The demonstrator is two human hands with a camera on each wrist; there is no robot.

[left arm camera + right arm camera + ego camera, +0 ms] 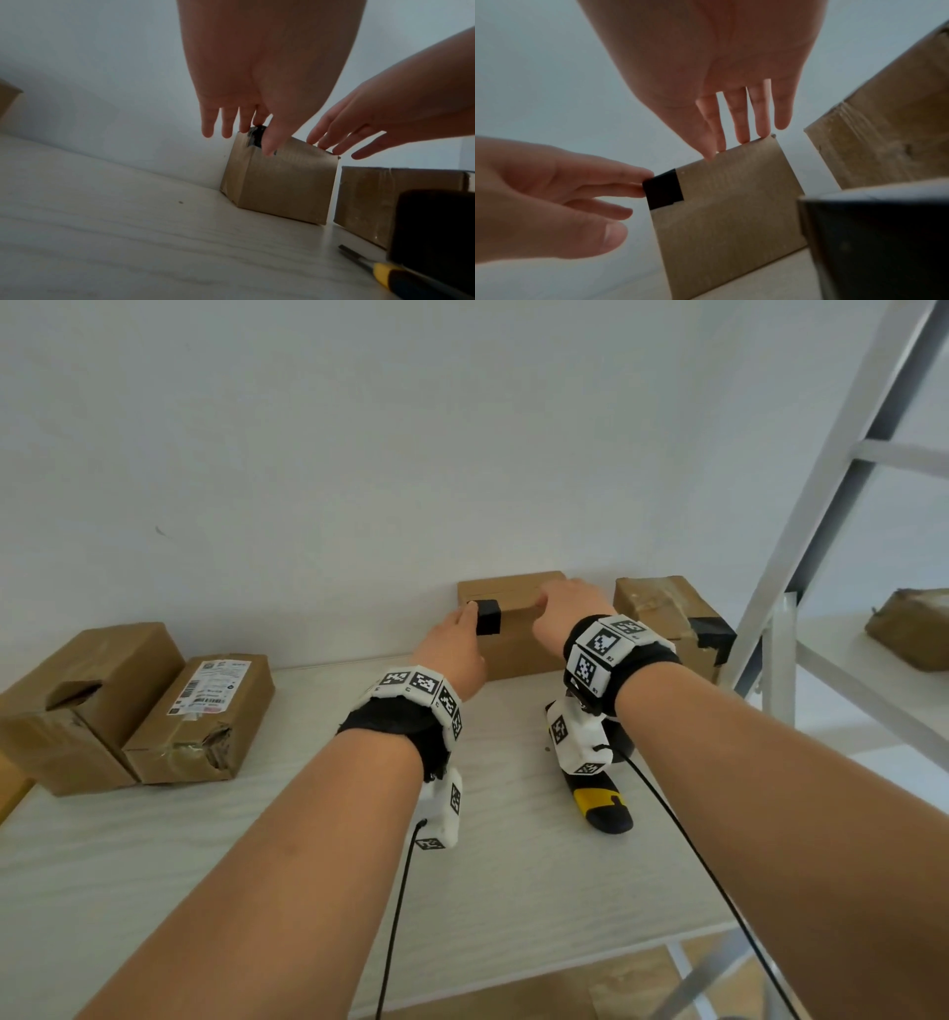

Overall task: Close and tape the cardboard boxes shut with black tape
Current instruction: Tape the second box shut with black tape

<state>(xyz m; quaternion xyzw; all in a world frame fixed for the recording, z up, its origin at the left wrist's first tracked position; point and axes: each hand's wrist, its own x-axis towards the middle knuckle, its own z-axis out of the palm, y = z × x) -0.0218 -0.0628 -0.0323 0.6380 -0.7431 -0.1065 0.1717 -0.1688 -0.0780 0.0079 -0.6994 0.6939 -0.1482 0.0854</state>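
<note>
Evidently the left hand (452, 649), fingers straight, pressed the black tape (488, 617) onto the box (513, 629) corner; the flat right hand (565, 613) steadied the top. Firm rubbing around the edge would seat it.

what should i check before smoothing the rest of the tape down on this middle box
1. Tape started on the box's left top corner: ok, it wraps over the corner.
2. Left hand holding the tape end down: ok, straight fingers press on it.
3. Right hand steadying the top: ok, fingertips rest along the top edge.
4. Top flaps fully closed: cannot tell, the right hand covers part of the seam.
5. Tape reaching across the whole seam: not ok, only the corner piece shows.
6. Cutter within reach: ok, it lies on the table under the right wrist.
</note>
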